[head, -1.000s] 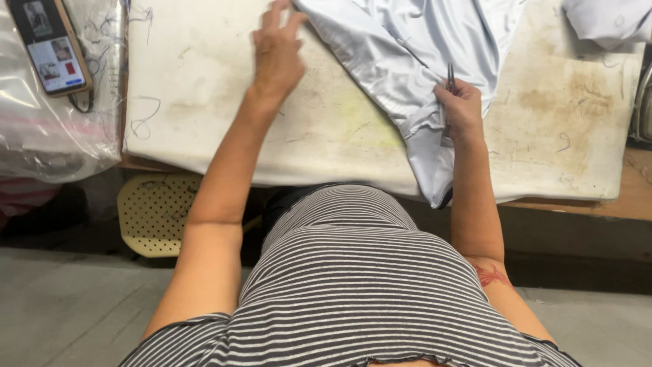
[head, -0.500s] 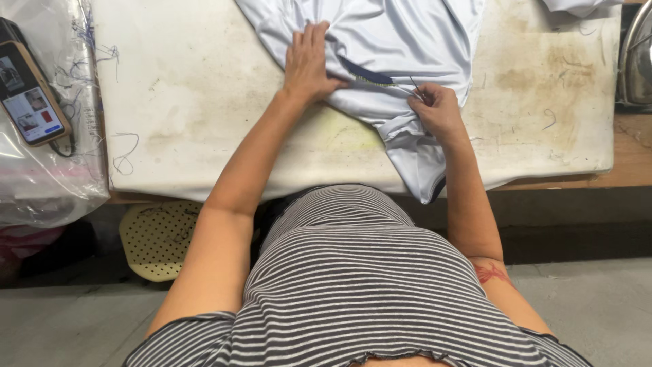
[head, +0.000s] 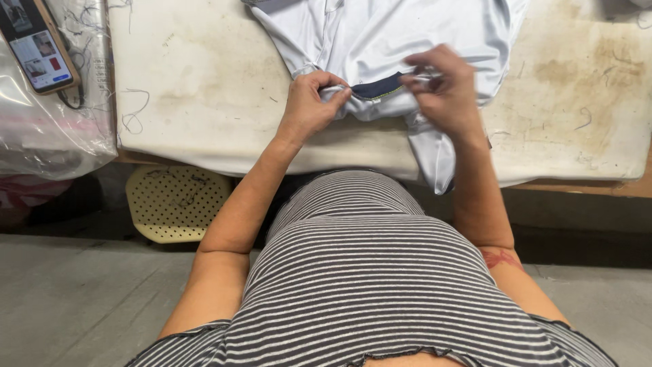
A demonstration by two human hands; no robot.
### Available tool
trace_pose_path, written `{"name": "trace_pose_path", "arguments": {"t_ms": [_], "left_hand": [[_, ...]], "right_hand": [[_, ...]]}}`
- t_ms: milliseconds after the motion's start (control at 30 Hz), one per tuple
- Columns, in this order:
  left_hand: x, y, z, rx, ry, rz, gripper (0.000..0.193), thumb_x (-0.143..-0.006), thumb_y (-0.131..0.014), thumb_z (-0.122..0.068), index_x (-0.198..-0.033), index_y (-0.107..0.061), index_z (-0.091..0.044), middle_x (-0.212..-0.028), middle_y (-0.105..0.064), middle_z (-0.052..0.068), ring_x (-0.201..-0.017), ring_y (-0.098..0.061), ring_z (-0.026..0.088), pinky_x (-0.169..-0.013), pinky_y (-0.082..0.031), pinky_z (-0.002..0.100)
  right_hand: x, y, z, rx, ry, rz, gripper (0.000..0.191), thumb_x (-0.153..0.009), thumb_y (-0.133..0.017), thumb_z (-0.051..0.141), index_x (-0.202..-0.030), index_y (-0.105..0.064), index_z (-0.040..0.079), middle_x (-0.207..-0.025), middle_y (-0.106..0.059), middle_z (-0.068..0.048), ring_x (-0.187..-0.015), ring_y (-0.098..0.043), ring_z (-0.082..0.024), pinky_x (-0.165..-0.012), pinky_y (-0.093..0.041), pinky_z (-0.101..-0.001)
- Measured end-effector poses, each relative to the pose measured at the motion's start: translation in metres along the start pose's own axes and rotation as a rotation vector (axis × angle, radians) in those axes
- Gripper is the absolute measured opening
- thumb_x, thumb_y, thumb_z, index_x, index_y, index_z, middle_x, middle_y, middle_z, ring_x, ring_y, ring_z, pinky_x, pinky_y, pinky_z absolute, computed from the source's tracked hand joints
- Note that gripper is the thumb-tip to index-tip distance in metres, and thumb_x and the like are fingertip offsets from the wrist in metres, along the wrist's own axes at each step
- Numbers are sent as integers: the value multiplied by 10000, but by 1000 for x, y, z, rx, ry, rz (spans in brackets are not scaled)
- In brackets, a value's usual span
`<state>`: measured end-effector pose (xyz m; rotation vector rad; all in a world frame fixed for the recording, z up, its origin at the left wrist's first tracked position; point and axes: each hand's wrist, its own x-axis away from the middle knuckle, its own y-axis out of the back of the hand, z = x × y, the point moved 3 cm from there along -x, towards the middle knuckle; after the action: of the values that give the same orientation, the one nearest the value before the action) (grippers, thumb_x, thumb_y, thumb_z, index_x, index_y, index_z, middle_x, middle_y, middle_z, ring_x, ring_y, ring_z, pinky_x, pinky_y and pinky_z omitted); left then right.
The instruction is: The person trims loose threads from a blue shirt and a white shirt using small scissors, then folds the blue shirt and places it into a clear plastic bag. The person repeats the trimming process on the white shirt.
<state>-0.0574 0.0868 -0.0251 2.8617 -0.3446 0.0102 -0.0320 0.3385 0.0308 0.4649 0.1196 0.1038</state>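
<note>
work table: a white padded top [head: 204, 102], stained and marked with loose threads, is seen spanning the upper frame; its front edge sits just above the person's lap.
garment: a pale blue-white garment [head: 387, 41] is spread on the table's middle, one fold hanging over the front edge; it is held at its near edge by both hands.
plastic bag: a clear bag [head: 54, 136] of goods is seen at the table's left end, apart from the work.
stool: a cream perforated seat [head: 176, 204] is seen under the table, left of the left arm.
phone: a phone [head: 41, 44] with lit screen is propped on the bag, untouched.
dark trim: a navy band [head: 377, 88] with light stitching is stretched between the two hands at the garment's edge.
left hand: left hand [head: 312, 102] is closed in a pinch on the fabric just left of the trim.
right hand: right hand [head: 441, 85] is closed in a pinch on the fabric at the trim's right end; something thin may be held, cannot be told.
step: judged as trim seam being pulled taut and checked.
next move: judged to call for steady tension kept on both pinches, and a fine grip on any stray thread.
</note>
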Motion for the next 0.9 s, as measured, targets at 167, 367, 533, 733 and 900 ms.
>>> {"name": "trace_pose_path", "arguments": {"t_ms": [167,367,533,733,900], "left_hand": [[-2,-1,-10,-79,-109,-28,161,-897,-825,-153,-940,-765,-9,-810,-715,82,-680,-598,142,-634,-471,293],[3,10,-20,-15,-300,4,159,-923,-798,-92,-878,-671,-11,-961,-720,48,-830,-613,138,-741,-503,299],[6,9,-11,193,233,13,101,-930,-778,-78,-855,-723,-38,-826,-704,89,-722,-592,127,-650,-458,271],[5,15,-22,355,-97,257,165,-895,-600,57,-938,-730,-35,-1181,-696,21,-1007,-674,80,-882,-556,242],[5,27,-31,296,-136,301,161,-948,-610,85,-1029,-699,-22,-1150,-696,45,-1048,-676,114,-970,-565,249]], "right_hand": [[-9,-55,11,-67,56,5,219,-936,-849,44,-1126,-743,16,-976,-681,-37,-824,-612,-97,-680,-491,-231],[-24,-65,-18,-791,-417,108,123,-902,-792,45,-988,-723,-9,-800,-694,-18,-655,-617,-75,-573,-482,-228],[-45,-54,-18,-731,-313,53,99,-931,-803,19,-979,-718,5,-821,-694,-25,-657,-604,-86,-594,-488,-232],[-67,-29,1,-604,-194,48,77,-977,-803,38,-982,-730,14,-859,-705,-34,-677,-585,-76,-614,-459,-222],[-69,-18,21,-566,-145,115,108,-973,-811,43,-979,-705,23,-873,-702,-26,-702,-600,-76,-621,-453,-220]]}}
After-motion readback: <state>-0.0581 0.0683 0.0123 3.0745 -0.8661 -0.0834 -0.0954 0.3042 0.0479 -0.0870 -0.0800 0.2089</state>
